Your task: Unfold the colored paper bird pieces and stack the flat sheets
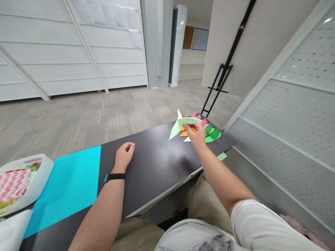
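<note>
Your right hand (196,135) pinches the pale folded paper (180,122) between thumb and fingers, held above the table (157,150) near its right end. Orange figures (186,133), pink figures (203,122) and green figures (214,135) sit close around that hand. Your left hand (124,155) curls into a loose fist, right of the blue sheet (72,177).

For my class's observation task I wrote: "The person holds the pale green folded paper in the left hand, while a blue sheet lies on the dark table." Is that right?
Not quite: the head view shows the pale green folded paper in the right hand, not the left. The blue sheet does lie on the dark table.
</note>
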{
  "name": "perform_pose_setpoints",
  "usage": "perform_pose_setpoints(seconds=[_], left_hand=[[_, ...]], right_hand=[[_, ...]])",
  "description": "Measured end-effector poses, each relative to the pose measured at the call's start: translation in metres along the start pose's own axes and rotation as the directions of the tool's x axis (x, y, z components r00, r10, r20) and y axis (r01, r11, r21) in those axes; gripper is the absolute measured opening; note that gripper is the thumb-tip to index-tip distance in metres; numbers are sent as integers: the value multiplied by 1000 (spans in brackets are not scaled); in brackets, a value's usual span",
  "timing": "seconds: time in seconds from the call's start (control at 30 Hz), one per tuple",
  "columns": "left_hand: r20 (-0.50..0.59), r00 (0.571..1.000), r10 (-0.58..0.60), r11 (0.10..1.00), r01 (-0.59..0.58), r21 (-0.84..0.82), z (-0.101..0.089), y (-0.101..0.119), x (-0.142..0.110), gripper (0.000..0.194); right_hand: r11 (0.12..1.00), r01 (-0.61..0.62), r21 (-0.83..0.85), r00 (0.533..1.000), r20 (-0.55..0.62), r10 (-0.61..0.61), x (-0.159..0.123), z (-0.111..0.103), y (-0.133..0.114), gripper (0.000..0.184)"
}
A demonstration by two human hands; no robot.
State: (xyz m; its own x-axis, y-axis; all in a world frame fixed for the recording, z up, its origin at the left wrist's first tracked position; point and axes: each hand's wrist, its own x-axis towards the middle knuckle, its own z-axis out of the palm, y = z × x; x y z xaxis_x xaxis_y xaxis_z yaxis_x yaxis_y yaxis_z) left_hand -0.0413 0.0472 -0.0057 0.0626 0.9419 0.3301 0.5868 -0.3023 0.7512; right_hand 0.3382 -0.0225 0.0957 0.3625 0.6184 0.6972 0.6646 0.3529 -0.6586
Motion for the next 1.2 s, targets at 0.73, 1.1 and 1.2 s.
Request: perform_pose_setpoints(seconds=[0.73,1.1,1.2], left_hand=[[72,996,-55,998,55,-2,1,-3,2,37],[79,996,-49,998,51,-35,3,-5,2,35],[78,996,-50,998,54,-42,3,-5,2,35]], right_hand=[[768,-268,-581,936,30,350,-76,-114,110,21],[659,-291,-694,899,37,436,-86,-95,122,11],[646,-296,-704,899,23,437,-84,-95,122,11]])
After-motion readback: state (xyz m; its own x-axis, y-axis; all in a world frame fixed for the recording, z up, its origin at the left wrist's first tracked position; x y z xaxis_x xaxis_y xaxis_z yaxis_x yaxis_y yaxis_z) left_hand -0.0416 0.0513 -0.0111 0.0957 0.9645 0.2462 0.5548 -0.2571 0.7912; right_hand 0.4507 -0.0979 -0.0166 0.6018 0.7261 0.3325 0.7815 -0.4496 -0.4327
